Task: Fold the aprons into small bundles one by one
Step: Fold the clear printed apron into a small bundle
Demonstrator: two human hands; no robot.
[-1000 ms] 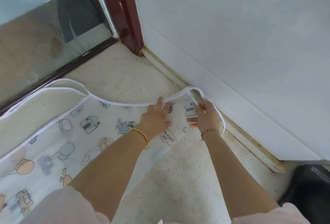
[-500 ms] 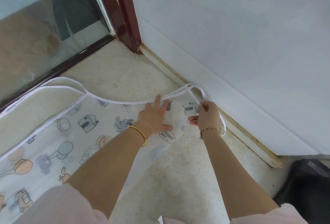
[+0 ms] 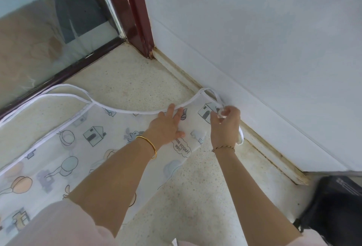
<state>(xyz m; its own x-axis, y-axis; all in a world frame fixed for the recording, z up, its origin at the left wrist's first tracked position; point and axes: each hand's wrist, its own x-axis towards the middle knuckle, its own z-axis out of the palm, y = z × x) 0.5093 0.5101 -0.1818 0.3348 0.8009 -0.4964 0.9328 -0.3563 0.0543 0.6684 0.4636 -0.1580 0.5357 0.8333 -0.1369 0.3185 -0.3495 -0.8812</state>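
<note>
A translucent white apron (image 3: 82, 147) with cartoon prints and white trim lies spread flat on the speckled floor (image 3: 127, 81), its top end reaching the wall. My left hand (image 3: 166, 126) presses flat on the apron near its top edge, fingers straight. My right hand (image 3: 225, 126) pinches the apron's white strap (image 3: 214, 96) at the top corner, fingers curled, lifting it slightly. A loop of the strap hangs out below that hand by the baseboard. Another long strap loop (image 3: 64, 91) lies on the floor to the left.
A white wall with a baseboard (image 3: 264, 143) runs diagonally along the right. A dark red door frame (image 3: 137, 20) and a glass door (image 3: 49, 20) close off the far left. A black object (image 3: 337, 206) stands at the lower right.
My right hand has gathered the strap at the apron's top corner and raised it a little. My left hand has stayed pressed on the apron.
</note>
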